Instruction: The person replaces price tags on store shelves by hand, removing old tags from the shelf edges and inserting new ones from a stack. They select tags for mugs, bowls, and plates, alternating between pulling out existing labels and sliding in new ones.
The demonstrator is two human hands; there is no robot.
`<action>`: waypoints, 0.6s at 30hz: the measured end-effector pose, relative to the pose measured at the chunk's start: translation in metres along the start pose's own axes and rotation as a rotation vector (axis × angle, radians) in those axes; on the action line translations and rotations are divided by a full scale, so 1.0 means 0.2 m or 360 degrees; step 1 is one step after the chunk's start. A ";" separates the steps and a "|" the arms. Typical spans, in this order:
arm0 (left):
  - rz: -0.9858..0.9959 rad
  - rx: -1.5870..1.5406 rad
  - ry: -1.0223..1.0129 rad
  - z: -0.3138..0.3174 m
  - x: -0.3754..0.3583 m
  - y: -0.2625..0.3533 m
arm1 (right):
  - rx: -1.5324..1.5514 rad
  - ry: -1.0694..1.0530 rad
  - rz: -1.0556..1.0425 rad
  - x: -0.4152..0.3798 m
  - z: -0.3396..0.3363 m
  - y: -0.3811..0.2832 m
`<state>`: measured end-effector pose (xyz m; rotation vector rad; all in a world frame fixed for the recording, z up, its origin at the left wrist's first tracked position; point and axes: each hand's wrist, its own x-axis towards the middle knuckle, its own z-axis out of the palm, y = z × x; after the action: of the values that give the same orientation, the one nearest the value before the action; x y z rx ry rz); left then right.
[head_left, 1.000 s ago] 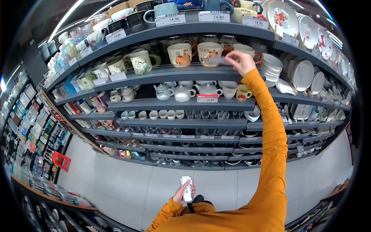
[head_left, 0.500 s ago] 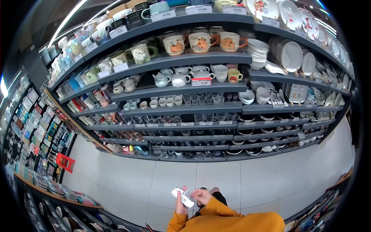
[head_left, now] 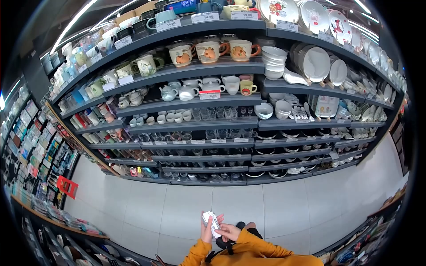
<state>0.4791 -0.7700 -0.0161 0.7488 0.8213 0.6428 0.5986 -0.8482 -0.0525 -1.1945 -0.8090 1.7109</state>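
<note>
Low in front of me, over the floor, a small stack of white price tags (head_left: 213, 224) with dark print is tilted in my hands. My left hand (head_left: 205, 231) is closed around the stack, its thumb along the left side and fingertips showing past the far side. At the lower right end, my right hand (head_left: 230, 232) pinches the tags between thumb and fingers. The print is too small to read in full. Both arms are in mustard sleeves (head_left: 259, 246).
A tall shelf unit (head_left: 199, 154) ahead carries animal-print mugs (head_left: 209, 53), teapots (head_left: 187, 92), glasses, bowls (head_left: 274, 60) and plates (head_left: 316, 64). Tiled floor (head_left: 177, 199) lies before it. A red stool (head_left: 67, 186) stands left. More racks flank me on both sides.
My right hand has come in from beside the tags and now grips their lower end. The stack has turned more upright. The whole view has shifted slightly to the right.
</note>
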 end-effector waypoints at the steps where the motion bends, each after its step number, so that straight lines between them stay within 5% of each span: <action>1: 0.0014 0.0004 0.0022 0.05 -0.01 0.01 | 0.0122 0.0021 -0.0012 -0.04 -0.01 -0.02; 13: -0.0361 -0.0332 -0.0460 0.66 0.02 -0.33 | 0.0183 0.0021 -0.0018 -0.52 -0.53 -0.12; 18: -0.0023 -0.0337 -0.0411 0.86 0.06 -0.47 | 0.0479 -0.0140 0.0267 -0.70 -0.72 -0.16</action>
<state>0.6462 -0.8717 -0.0157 0.6168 0.5125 0.5949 0.7664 -0.9586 -0.0195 -1.0086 -0.4894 1.9539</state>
